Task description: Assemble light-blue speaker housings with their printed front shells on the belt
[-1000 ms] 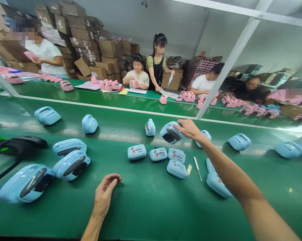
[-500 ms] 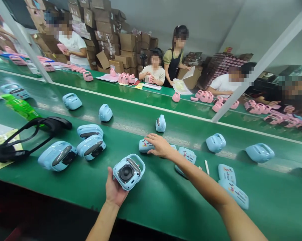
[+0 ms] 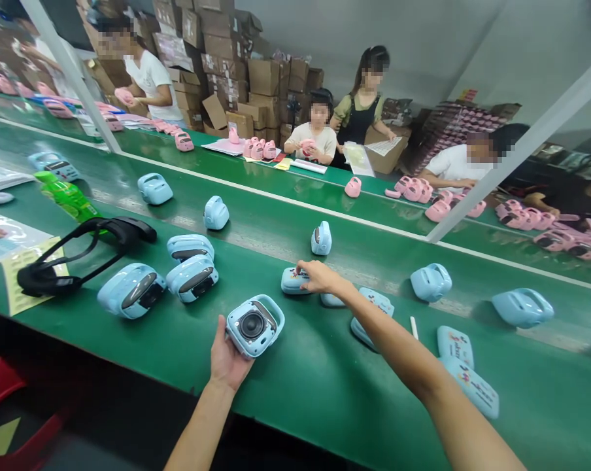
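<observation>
Left hand, closed under a blue speaker shell at the near belt edge, speaker cone facing up toward the camera, handle away. Right hand, farther out, fingers spread loosely on a blue printed cover; cover flat, long axis left-right, up-right of the shell.

Single head-worn view, looking forward and down across green desk. Near edge at 6 o'clock, close under camera; both forearms enter from there. Far workers at 12 o'clock, well apart. Wide lens bends the edges.
</observation>
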Demonstrator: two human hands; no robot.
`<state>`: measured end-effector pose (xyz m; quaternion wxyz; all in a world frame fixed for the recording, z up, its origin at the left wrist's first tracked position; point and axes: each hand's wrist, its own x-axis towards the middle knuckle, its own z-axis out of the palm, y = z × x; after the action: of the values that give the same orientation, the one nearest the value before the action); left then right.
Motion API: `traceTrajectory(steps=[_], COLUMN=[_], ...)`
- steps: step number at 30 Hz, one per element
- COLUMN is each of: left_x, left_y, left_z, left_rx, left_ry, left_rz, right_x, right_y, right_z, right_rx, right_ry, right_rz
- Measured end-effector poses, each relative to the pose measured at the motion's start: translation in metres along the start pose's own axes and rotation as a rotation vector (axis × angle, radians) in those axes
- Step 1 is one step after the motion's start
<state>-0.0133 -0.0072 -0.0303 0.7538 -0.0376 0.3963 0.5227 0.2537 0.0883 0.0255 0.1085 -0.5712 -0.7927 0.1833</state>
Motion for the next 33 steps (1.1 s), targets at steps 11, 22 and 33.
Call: traceTrajectory(steps=[11, 22, 33], left_x=[-0.001, -0.013, -0.014], left_y=[0.002, -0.001, 0.004], left_z=[0.008, 0.014, 0.019], left_rx=[0.03, 0.326, 0.399], left_ry=[-0.151, -0.121, -0.09], left_rz=[0.153, 0.426, 0.41], right_x=[-0.027, -0.06, -0.06], right_y=[-0.03, -0.117, -0.105], right_z=[0.026, 0.095, 0.103], right_rx=[1.224, 0.586, 0.641], right_ry=[0.142, 0.431, 0.398], right_rz=[0.128, 0.004, -0.024])
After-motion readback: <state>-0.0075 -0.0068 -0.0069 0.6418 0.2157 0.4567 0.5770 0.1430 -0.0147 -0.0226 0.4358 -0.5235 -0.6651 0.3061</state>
